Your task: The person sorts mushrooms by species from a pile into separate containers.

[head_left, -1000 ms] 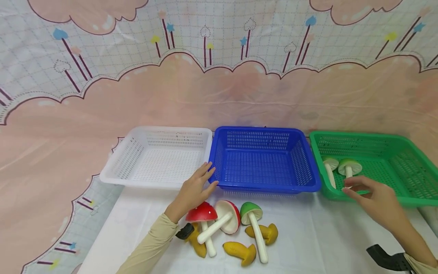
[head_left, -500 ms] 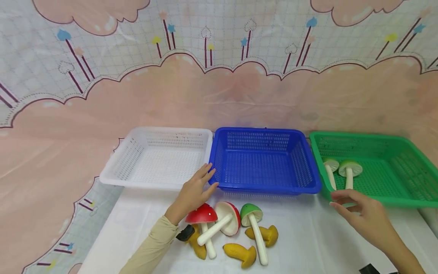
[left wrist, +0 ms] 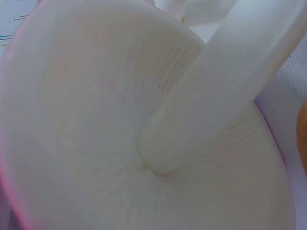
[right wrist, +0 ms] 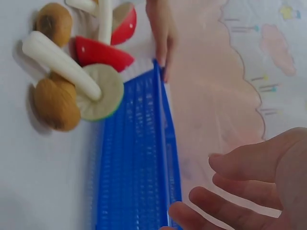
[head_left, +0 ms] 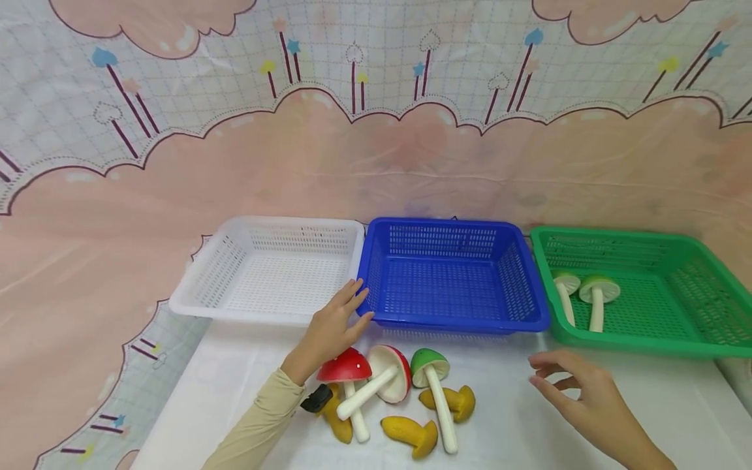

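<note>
My left hand (head_left: 331,329) rests with fingers spread at the adjoining rims of the white basket (head_left: 190,308) and the blue basket (head_left: 458,324). Below it lie two red-capped toy mushrooms, one cap-up (head_left: 345,367) and one showing its white underside (head_left: 389,372); a mushroom's underside (left wrist: 96,124) fills the left wrist view. My right hand (head_left: 578,388) hovers over the cloth before the green basket, fingers loosely bent, nothing between them. Left of it, a green-capped mushroom (head_left: 443,411) lies across a yellow-brown mushroom (head_left: 466,401). Another yellow-brown mushroom (head_left: 411,434) lies nearer me.
Two green-capped mushrooms, one at the side wall (head_left: 565,300) and one beside it (head_left: 598,303), lie inside the green basket (head_left: 640,343). A third yellow-brown mushroom (head_left: 339,421) sits partly under the red ones. A patterned cloth (head_left: 411,163) hangs behind the baskets.
My right hand has drawn back out of the green basket, leaving the green-capped mushroom there, and moved left and toward me over the table. My left hand has stayed in place.
</note>
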Available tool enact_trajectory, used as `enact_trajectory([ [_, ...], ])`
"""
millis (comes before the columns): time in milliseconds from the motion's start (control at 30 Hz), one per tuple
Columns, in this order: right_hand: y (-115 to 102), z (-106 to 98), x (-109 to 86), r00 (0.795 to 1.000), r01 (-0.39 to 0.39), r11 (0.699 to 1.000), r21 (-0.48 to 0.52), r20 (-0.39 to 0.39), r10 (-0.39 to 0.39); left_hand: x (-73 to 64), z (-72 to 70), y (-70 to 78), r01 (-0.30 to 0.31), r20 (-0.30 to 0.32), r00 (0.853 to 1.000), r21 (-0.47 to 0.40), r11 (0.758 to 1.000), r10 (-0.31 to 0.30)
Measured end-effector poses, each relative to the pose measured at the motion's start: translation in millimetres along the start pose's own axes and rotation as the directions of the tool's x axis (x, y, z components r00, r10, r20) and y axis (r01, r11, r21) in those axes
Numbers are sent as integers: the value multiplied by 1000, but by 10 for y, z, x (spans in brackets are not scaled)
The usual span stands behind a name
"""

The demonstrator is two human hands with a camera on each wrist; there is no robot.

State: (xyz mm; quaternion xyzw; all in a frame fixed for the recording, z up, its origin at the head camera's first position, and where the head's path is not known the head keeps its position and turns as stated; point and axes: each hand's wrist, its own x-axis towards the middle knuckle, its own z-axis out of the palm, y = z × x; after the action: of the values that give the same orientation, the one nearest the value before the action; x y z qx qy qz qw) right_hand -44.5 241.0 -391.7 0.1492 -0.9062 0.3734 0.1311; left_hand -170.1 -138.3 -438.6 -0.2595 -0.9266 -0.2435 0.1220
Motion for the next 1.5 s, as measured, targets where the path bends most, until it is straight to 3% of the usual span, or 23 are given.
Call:
enact_trajectory([
  [500, -119, 425, -62, 991, -14, 990, 142, 135, -5, -3, 10, 1, 36, 35, 999, 3, 999, -36],
  [733, -136, 565, -51, 986, -33, 983, 182, 167, 3, 19, -3, 7, 10, 14, 1000, 8, 1000, -10],
  [1000, -147, 722, -43, 931, -245, 943, 225, 328, 163, 8, -1, 9, 4, 4, 1000, 5, 1000, -4],
  [1200, -158, 911, -71, 904, -310, 920, 240, 373, 207, 4, -3, 9, 17, 18, 1000, 2, 1000, -17],
  [1400, -191, 1104, -117, 884, -314, 919, 239, 426, 191, 7, -15, 13, 22, 20, 1000, 14, 1000, -22],
  [1500, -219, 1173, -139, 876, -343, 913, 222, 426, 226, 15, -17, 17, 27, 26, 999, 20, 999, -28],
])
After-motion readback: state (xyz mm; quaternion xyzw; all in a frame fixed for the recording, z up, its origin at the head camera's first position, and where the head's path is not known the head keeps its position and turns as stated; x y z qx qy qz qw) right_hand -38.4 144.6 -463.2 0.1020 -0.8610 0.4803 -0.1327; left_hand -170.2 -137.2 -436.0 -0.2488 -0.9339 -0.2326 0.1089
